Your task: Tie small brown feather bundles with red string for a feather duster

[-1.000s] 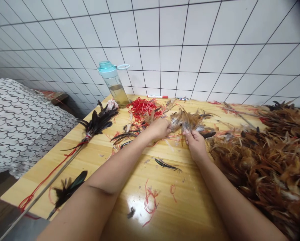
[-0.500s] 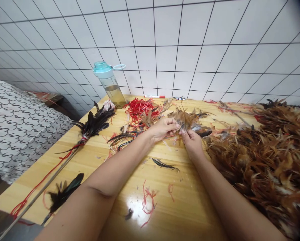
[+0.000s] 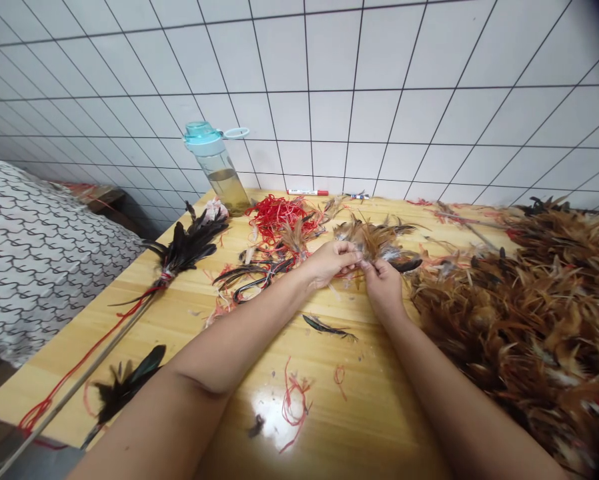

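Observation:
My left hand [image 3: 329, 261] and my right hand [image 3: 382, 283] meet at mid-table, fingers curled and pinched together on a small bunch of brown feathers [image 3: 374, 239] that fans out behind them. The two hands touch each other at the fingertips. A tangle of red string [image 3: 275, 215] lies just left of the bunch. A single dark feather [image 3: 327, 327] rests on the wooden table [image 3: 374, 413] below my wrists.
A large heap of brown feathers [image 3: 534, 307] fills the right side. A stick with black feathers bound by red string [image 3: 179, 250] lies at left, a water bottle [image 3: 217, 167] and red marker [image 3: 307, 193] by the tiled wall. A patterned cloth [image 3: 39, 247] is at far left.
My hands have closed in on each other at the base of the brown feather bunch. The left hand's fingers curled tighter. The view shifted slightly to the right.

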A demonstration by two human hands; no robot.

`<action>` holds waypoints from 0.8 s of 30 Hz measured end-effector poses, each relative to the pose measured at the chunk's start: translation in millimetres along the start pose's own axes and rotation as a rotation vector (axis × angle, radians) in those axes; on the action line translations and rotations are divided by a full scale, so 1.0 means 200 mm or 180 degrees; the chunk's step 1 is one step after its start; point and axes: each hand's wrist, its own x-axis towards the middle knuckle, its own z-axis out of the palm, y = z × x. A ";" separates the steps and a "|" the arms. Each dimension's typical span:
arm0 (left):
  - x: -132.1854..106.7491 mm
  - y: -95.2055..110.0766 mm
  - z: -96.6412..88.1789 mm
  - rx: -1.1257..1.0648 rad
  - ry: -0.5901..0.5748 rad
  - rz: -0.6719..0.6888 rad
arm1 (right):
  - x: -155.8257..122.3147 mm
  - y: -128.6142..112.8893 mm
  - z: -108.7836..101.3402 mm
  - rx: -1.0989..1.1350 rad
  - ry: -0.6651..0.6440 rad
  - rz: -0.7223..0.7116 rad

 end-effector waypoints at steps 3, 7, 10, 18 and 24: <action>0.00 -0.01 0.00 0.0214 -0.0019 0.0130 | 0.00 0.00 -0.01 -0.0197 0.0001 -0.0101; 0.01 -0.02 -0.01 0.0605 -0.0047 0.0508 | 0.00 0.00 -0.01 -0.0299 -0.0054 -0.0175; 0.02 -0.03 -0.02 0.1002 0.0019 0.0606 | 0.00 0.01 -0.01 -0.0294 -0.0037 -0.0195; 0.01 -0.01 -0.03 0.1789 0.0184 0.0582 | 0.00 0.00 -0.01 -0.0486 -0.0124 -0.0214; 0.03 -0.03 -0.05 0.2141 0.0222 0.0887 | -0.01 -0.02 -0.02 -0.0899 -0.0010 -0.0542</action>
